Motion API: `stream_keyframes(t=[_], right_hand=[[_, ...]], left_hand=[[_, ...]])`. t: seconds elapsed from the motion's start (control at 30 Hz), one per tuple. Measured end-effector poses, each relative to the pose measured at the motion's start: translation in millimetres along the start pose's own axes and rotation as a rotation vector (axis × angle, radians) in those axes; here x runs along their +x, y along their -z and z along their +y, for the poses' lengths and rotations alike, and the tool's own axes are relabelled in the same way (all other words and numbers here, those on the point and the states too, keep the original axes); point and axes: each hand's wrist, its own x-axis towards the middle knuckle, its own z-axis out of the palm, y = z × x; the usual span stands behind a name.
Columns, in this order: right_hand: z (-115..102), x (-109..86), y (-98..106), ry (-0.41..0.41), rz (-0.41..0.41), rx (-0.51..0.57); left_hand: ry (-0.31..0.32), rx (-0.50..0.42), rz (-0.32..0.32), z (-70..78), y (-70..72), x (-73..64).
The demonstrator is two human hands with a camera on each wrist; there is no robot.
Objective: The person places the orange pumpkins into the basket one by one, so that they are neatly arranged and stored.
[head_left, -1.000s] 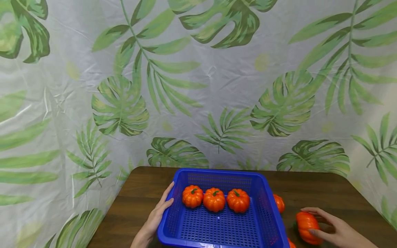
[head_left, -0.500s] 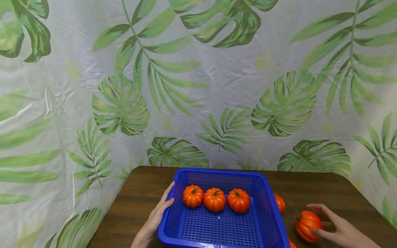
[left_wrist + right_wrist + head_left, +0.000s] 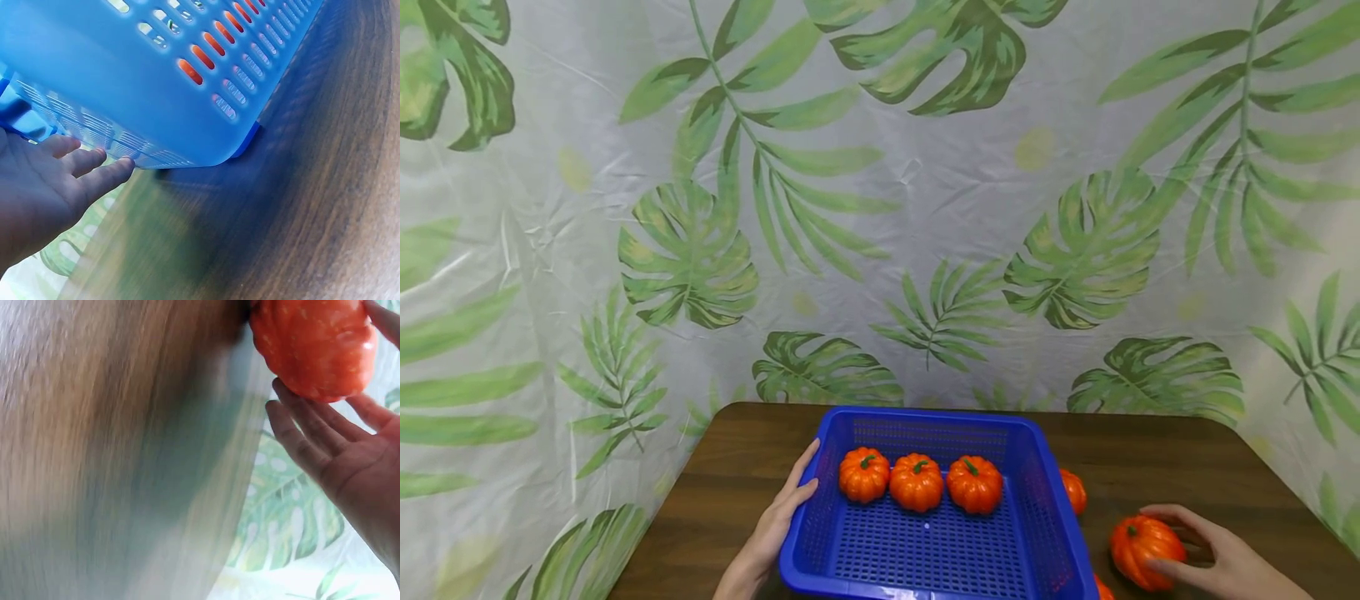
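Note:
An orange toy pumpkin (image 3: 1138,550) is pinched between the thumb and fingers of my right hand (image 3: 1213,554), over the table to the right of the blue basket. In the right wrist view, the fingers (image 3: 297,440) reach under the ribbed pumpkin (image 3: 315,347). My left hand (image 3: 775,525) rests with straight fingers against the basket's left wall. The left wrist view shows the hand (image 3: 56,178) with fingertips at the outside of the blue plastic basket (image 3: 156,112). Inside the basket (image 3: 1060,533), three orange pumpkins (image 3: 917,483) with green stems stand in a row along the back.
Another orange pumpkin (image 3: 1072,492) lies just right of the basket, partly hidden by its wall. A bit of one more orange object (image 3: 1103,588) shows at the bottom edge. A dark wooden table (image 3: 1150,454) backs onto a leaf-patterned cloth (image 3: 955,208).
The pumpkin in my right hand has been turned: its stem, low on the left side at first, now points up and toward the head camera. My left hand and the basket stay put.

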Motion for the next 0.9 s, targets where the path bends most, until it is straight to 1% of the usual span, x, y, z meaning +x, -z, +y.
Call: stream_keyframes(t=[0.07,0.13,0.17,0.23,0.33,0.37,0.4,0.53,0.6,0.63,0.7,0.73,0.8,0.9], right_hand=[[-2.0,1.8,-2.8,0.019,0.018,0.007],[-4.3,3.2,-5.3,0.046,0.037,-0.009],[-5.4,4.0,-6.3,0.045,0.041,-0.012],[-7.5,5.3,-8.0,0.008,0.058,-0.029],[-8.2,6.3,-8.3,-0.076,0.077,-0.07],[-7.3,5.8,-7.6,-0.086,0.077,-0.087],[-5.9,4.5,-6.6,-0.079,0.079,-0.106],[3.4,-2.0,0.2,0.003,0.024,-0.118],[6.4,-4.2,2.1,0.015,0.014,-0.125],[6.9,-4.9,2.7,0.006,0.01,-0.126],[4.8,-5.2,2.6,-0.027,0.028,-0.148],[3.0,-5.1,2.2,-0.045,0.045,-0.169],[-2.8,-3.9,1.6,-0.109,0.078,-0.198],[-15.8,0.5,0.6,-0.189,0.153,-0.27]], left_hand=[[0.0,0.0,0.001,0.1,0.4,-0.2],[0.0,0.001,-0.001,0.0,0.7,-0.4],[0.0,0.0,-0.001,-0.1,0.7,-0.6],[0.0,-0.001,0.0,-0.2,0.8,-1.0],[0.002,-0.001,0.0,-0.3,1.1,-1.4],[0.002,-0.003,-0.002,-0.3,1.1,-1.5],[0.002,-0.005,-0.004,-0.2,1.2,-1.5],[0.001,-0.007,-0.012,0.0,1.4,-1.6],[0.003,-0.009,-0.011,0.4,1.4,-1.5],[0.003,-0.009,-0.01,0.6,1.4,-1.5],[0.006,-0.009,-0.007,0.9,1.1,-1.4],[0.007,-0.01,-0.006,1.1,0.9,-1.2],[0.008,-0.009,-0.003,1.4,0.4,-1.1],[0.009,-0.005,0.001,1.4,-0.7,-0.6]])
